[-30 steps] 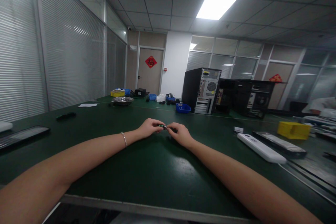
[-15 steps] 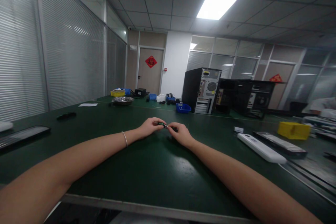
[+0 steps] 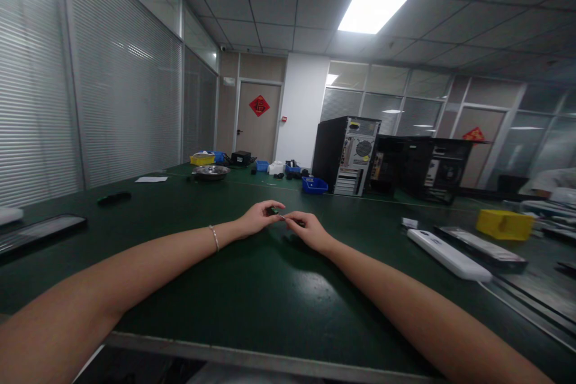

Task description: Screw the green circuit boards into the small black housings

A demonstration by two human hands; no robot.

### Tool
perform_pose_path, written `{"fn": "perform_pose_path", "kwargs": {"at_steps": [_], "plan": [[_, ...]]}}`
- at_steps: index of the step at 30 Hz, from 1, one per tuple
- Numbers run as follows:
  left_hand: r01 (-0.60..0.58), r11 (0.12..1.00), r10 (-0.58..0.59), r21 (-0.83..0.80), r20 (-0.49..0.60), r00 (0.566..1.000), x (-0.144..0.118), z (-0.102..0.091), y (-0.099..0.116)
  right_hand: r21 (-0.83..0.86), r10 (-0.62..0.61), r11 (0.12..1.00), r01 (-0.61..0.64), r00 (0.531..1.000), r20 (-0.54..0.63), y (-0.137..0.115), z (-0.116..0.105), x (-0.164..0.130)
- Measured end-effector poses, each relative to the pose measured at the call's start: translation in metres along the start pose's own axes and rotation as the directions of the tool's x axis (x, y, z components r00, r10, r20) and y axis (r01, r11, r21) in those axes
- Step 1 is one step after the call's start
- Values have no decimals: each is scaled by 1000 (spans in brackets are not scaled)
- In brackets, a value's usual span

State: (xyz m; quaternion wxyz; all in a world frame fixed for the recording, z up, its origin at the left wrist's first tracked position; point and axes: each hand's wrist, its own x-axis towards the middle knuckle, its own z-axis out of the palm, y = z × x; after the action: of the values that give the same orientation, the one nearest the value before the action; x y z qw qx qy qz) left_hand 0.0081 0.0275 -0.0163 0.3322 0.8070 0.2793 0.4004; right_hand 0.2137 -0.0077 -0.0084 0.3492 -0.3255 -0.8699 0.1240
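Observation:
Both of my arms stretch out over a dark green table [image 3: 252, 294]. My left hand [image 3: 257, 217], with a thin bracelet on the wrist, pinches a small dark part [image 3: 273, 210] with a green end. My right hand [image 3: 306, 230] meets it from the right, its fingertips closed on a thin silvery piece [image 3: 282, 216] sticking out of that part. The two hands touch at the fingertips, just above the table. The part is too small to make out further.
Right of my hands lie a white remote-like bar [image 3: 447, 254] and a dark flat device [image 3: 479, 246], with a yellow bin [image 3: 504, 224] behind. Two computer towers [image 3: 345, 155] and a blue tray [image 3: 314, 185] stand farther back. A dark flat panel [image 3: 38, 231] lies at the left.
My hands have lifted slightly and the small part now shows more clearly between the fingertips. My arms have hardly moved.

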Motion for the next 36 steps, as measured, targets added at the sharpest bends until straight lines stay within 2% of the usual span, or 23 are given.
{"fn": "perform_pose_path", "kwargs": {"at_steps": [9, 15, 21, 26, 36], "plan": [[11, 1000, -11, -5, -72, 997, 3, 2, -9, -1, 4, 1000, -4, 1000, -3, -3, 1, 1], [2, 999, -5, -33, -82, 997, 3, 0, -6, 0, 5, 1000, -5, 1000, -18, -1, 2, 1], [28, 990, -26, -138, 12, 1000, -1, 6, 3, -1, 2, 1000, -2, 1000, -12, -1, 1, 0], [83, 988, -72, -128, 88, 994, -3, 2, 10, -13, 2, 1000, -2, 1000, -16, -2, 1, 0], [87, 986, -86, -141, 14, 996, -1, 5, 0, -44, 15, 999, -18, 999, -52, -4, 1, 0]]}}
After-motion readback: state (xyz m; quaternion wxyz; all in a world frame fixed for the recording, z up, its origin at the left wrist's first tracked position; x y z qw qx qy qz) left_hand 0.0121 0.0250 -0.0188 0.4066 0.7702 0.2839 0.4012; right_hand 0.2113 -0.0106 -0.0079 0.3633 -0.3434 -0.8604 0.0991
